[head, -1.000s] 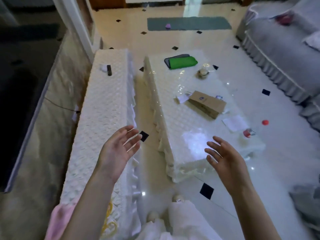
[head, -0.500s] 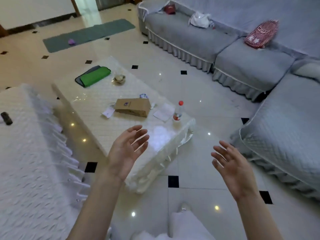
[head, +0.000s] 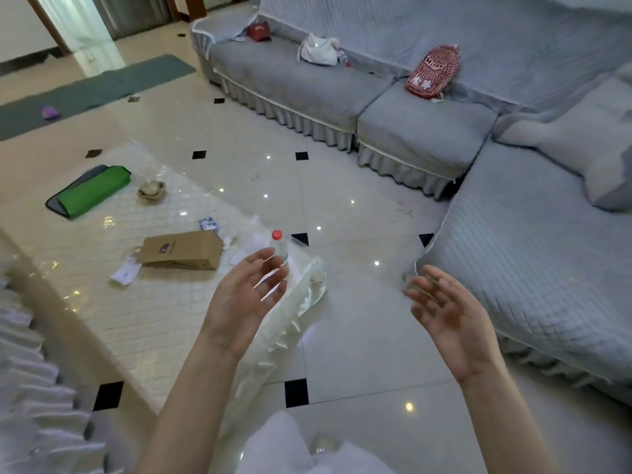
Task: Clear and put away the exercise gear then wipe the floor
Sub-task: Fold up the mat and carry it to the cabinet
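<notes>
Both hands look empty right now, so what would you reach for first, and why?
Probably walk toward the long dark green exercise mat on the far floor: the left hand and right hand are open, holding nothing, and a small purple object lies on it.

Both bare forearms raised in front, reaching up from the bottom of the view, well apart. Left hand [head: 244, 295] palm turned inward toward the right, fingers [head: 270, 268] relaxed and slightly spread, lightly bent, gripping nothing. Right hand [head: 448, 313] palm up and turned inward toward the left, fingers [head: 431, 285] loose, splayed, tips a bit blurred. Neither hand touching anything. Wrists roughly straight, left hand slightly higher in frame than right.
</notes>
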### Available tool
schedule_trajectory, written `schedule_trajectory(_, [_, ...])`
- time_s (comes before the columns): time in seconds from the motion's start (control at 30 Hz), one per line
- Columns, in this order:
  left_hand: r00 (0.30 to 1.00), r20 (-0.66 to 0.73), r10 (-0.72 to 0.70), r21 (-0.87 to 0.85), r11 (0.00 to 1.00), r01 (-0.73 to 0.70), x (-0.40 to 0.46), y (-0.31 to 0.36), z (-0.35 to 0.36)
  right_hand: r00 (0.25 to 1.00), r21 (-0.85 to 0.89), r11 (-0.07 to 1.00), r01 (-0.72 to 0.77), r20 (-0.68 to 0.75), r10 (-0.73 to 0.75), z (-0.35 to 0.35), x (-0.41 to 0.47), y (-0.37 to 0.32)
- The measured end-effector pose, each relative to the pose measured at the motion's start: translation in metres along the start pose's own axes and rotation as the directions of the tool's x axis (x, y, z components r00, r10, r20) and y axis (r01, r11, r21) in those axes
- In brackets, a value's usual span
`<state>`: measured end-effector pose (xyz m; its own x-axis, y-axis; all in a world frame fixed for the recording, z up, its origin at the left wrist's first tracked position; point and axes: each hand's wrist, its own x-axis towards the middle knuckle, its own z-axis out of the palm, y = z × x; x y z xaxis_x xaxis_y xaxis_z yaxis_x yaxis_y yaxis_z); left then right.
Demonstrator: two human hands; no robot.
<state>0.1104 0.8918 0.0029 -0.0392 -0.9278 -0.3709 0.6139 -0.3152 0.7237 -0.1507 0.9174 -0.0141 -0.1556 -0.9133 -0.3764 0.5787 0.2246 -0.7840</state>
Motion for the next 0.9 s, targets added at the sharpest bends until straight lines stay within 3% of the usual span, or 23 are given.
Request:
schedule_trajectory(0.33, [0.995,-0.026,-0.099,0.023,0.995,0.099,0.102,-0.011,0.055,0.997,0.089,0.996,-0.001,-0.078,0.008,-0.017,0.094,-0.037])
schedule_trajectory(0.9, [0.993,0.039,-0.111,0.146,0.984,0.105,0.351,0.039,0.152,0.987,0.106,0.993,0.054,-0.155,-0.037,0.007,0.31,-0.12])
